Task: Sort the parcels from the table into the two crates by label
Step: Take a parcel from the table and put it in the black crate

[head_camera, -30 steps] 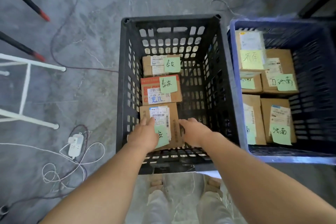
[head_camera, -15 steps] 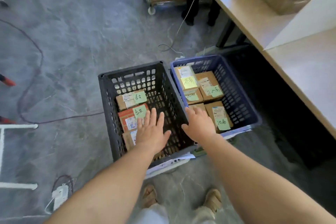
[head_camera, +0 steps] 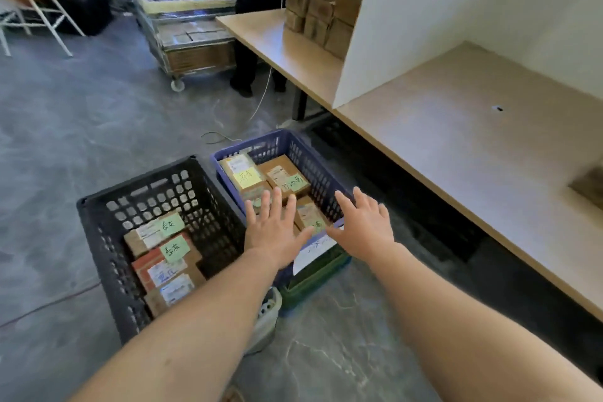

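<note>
Presently L hand (head_camera: 277,233), R hand (head_camera: 365,227) splayed, empty.

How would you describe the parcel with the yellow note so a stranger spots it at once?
Beside the long table, find the blue crate on the floor, right of the black crate. The parcel in its far left corner bears a yellow note, while its neighbours' notes are green.

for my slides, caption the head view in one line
Empty left hand and right hand, fingers spread, near the black crate and blue crate holding labelled parcels.
</note>
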Available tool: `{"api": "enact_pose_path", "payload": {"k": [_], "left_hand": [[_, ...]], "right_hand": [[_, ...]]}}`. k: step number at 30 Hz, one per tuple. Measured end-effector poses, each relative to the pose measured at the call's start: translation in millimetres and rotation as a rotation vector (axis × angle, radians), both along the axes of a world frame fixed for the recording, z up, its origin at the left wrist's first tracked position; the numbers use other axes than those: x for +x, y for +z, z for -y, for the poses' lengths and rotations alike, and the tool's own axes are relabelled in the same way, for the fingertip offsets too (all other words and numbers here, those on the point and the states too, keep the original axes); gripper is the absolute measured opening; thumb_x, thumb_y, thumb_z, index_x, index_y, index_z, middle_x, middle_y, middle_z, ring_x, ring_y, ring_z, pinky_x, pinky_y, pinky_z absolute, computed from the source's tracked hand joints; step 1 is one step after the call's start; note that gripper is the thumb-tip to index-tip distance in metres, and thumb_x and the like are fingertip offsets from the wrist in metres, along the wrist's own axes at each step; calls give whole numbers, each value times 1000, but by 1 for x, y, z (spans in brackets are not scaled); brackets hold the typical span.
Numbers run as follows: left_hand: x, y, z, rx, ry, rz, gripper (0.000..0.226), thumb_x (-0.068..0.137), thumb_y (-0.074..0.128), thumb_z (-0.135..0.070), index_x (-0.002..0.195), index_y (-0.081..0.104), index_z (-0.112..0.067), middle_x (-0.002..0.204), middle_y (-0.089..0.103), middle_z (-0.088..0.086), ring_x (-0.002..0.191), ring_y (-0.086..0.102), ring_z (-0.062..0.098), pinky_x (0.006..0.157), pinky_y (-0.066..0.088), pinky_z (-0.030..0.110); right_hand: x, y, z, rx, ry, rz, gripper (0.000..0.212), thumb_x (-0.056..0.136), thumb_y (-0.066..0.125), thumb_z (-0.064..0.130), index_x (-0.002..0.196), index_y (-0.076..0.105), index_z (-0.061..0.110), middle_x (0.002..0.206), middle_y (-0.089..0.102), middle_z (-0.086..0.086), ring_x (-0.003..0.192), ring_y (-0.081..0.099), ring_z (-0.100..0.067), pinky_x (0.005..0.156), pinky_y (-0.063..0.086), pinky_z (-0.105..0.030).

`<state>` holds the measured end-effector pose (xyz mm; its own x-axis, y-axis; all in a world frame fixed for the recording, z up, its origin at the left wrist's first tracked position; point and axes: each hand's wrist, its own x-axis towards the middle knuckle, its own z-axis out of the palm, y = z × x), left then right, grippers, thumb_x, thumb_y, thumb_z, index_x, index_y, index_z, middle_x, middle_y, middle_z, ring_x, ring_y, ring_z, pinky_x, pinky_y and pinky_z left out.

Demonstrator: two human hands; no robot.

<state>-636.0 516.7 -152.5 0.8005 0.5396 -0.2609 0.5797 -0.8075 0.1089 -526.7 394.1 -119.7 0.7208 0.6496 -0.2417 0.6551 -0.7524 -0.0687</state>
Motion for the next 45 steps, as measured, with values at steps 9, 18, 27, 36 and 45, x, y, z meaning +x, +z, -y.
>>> {"api": "enact_pose_path", "payload": {"k": [9,18,27,36,45], "left_hand": [[75,36,140,102,-199,69,77,95,13,-68,154,-13,-25,161,-19,9,148,-18,28,116,-9,55],[133,42,286,133,-392,101,78,95,11,-67,152,-19,-23,159,-24,12,147,-20,29,119,-10,50],[176,35,400,118,-626,85,79,94,8,-69,151,-20,-23,158,-26,13,146,-24,28,119,-11,48],[246,25,490,98,-818,79,78,95,11,-67,152,-19,-22,158,-26,13,146,-23,30,119,-12,49],[356,35,616,57,-1026,106,78,95,12,-67,152,-18,-24,159,-24,13,147,-22,29,120,-9,49]], "right_hand": [[47,22,175,70,-210,74,80,92,47,59,155,4,33,163,-3,-10,149,-5,-28,120,1,-51],[74,37,327,133,-380,138,86,90,52,61,154,2,34,162,-6,-9,149,-3,-32,119,8,-55],[82,23,441,160,-586,133,89,90,54,56,154,-3,29,162,-5,-12,149,4,-31,119,19,-48],[114,12,533,131,-780,139,89,90,54,55,154,-1,29,162,-5,-11,148,10,-32,118,21,-48],[191,29,650,104,-1023,162,92,89,57,55,154,-1,28,162,-3,-12,149,6,-30,118,17,-48]]}}
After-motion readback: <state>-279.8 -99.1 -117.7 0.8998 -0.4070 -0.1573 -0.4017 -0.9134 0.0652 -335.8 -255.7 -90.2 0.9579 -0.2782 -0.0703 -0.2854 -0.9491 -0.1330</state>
